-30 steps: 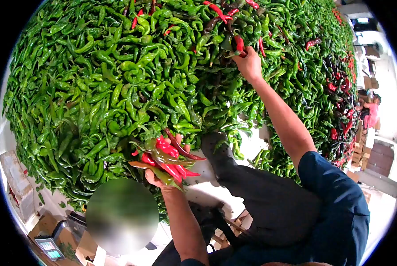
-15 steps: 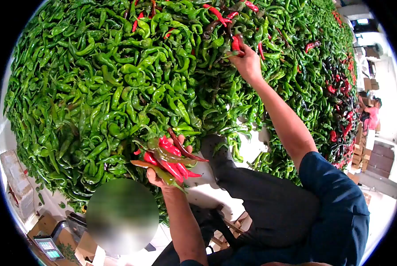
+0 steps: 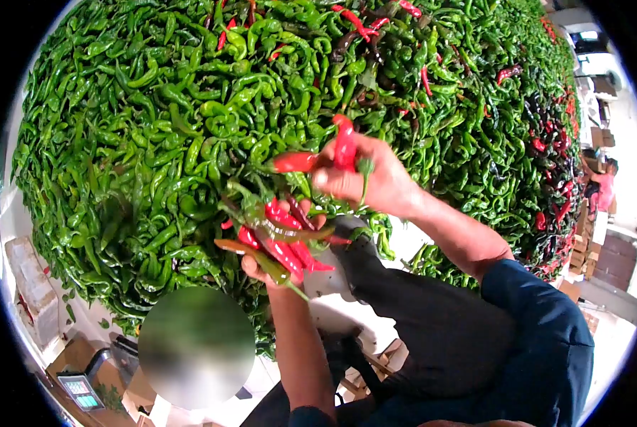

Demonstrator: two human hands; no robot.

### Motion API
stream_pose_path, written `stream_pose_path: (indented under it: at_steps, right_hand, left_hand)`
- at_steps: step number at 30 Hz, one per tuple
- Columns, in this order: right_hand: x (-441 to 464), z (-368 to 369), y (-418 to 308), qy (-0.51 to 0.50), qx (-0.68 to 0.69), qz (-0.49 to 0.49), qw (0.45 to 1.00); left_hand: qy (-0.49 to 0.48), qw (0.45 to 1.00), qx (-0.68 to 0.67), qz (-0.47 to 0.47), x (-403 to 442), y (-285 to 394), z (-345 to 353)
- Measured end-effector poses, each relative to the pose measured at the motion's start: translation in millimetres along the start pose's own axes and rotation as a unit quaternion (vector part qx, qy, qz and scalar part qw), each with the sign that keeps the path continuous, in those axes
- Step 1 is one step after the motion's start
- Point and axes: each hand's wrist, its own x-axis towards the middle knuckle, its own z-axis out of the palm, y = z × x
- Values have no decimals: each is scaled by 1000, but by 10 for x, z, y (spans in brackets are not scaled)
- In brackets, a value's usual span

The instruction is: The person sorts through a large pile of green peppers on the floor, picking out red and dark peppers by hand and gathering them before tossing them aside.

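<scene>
A bunch of red, brownish and green peppers [image 3: 283, 245] lies across my left hand [image 3: 256, 270], whose fingers wrap round it below the middle of the view. Up and to the right, my right hand [image 3: 368, 174] is closed on red peppers [image 3: 345, 146]; one stands upright from the fingers and another points left. Behind both hands spreads a large heap of mostly green peppers [image 3: 154, 149], with scattered red ones among them.
Darker and red peppers [image 3: 546, 164] lie at the heap's right side. A person in a pink top [image 3: 604, 188] is at the far right. A white box [image 3: 33, 292] and a device with a lit screen [image 3: 81, 391] are at the lower left.
My right hand has come down and left from the upper heap with red peppers, close to the bunch. My left hand has shifted slightly right and still holds its peppers.
</scene>
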Motion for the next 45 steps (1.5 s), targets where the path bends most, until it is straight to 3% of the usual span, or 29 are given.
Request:
stream_pose_path:
  at_steps: [2, 3, 4, 6, 7, 8, 9, 12, 15, 18, 23, 26, 30, 31, 32, 33, 35, 36, 40, 42, 45]
  right_hand:
    - [-91, 222, 66, -30, -2, 25, 999]
    - [-107, 225, 5, -54, -124, 22, 991]
    - [-114, 212, -88, -77, -245, 17, 966]
    - [-58, 192, -94, -113, -309, -9, 944]
    - [-22, 167, -87, -128, -336, -38, 932]
    - [-2, 153, -84, -142, -363, -67, 918]
    - [1, 153, -87, -132, -353, -72, 923]
    - [10, 168, -64, -98, -324, -63, 939]
    - [-6, 168, -146, -113, -209, 4, 971]
    - [-28, 88, -266, -158, -206, 27, 965]
    - [-5, 165, -151, -73, -321, -207, 922]
    - [55, 244, -218, -108, -307, -103, 940]
    - [65, 339, -122, -112, -385, -118, 909]
    - [84, 353, -157, -146, -365, -33, 919]
    - [67, 365, -133, -157, -353, -25, 922]
    - [16, 394, -83, -155, -364, -19, 918]
    - [-130, 493, -135, -163, -387, -10, 908]
    - [-203, 536, -199, -171, -401, -6, 900]
    - [-343, 548, -67, -195, -375, 0, 906]
    - [-380, 651, -198, -226, -412, 73, 879]
    - [-302, 930, -295, -255, -453, 59, 852]
  left_hand:
    - [92, 994, 6, 56, -52, -36, -21]
    - [154, 986, 13, 69, -82, -51, -5]
    - [149, 986, 22, 69, -73, -34, -13]
    - [119, 990, -10, 81, -13, -52, 19]
    - [80, 994, 13, 68, 4, -36, 3]
    - [114, 988, 80, 69, 63, -55, 86]
    - [147, 976, 146, 70, 153, -90, 249]
    - [151, 979, 121, 66, 183, -85, 254]
    - [158, 972, 157, 75, 152, -81, 189]
    - [169, 977, 108, 73, 53, -28, 97]
    - [201, 967, 152, 34, 62, 11, 182]
    - [208, 976, 56, 8, 34, 55, 218]
    - [312, 950, 13, 16, -58, 67, 395]
    - [296, 955, 11, 13, -69, 74, 469]
    - [317, 949, 9, -1, -98, 107, 553]
    - [301, 943, 140, 16, -264, 9, 318]
    - [303, 940, 159, 11, -315, -43, 308]
    - [311, 949, 45, -13, -241, -7, 553]
    - [367, 930, 16, -23, -495, -219, 396]
    - [383, 923, 35, 17, -579, -242, 522]
    - [389, 917, 22, 85, -584, 51, 1042]
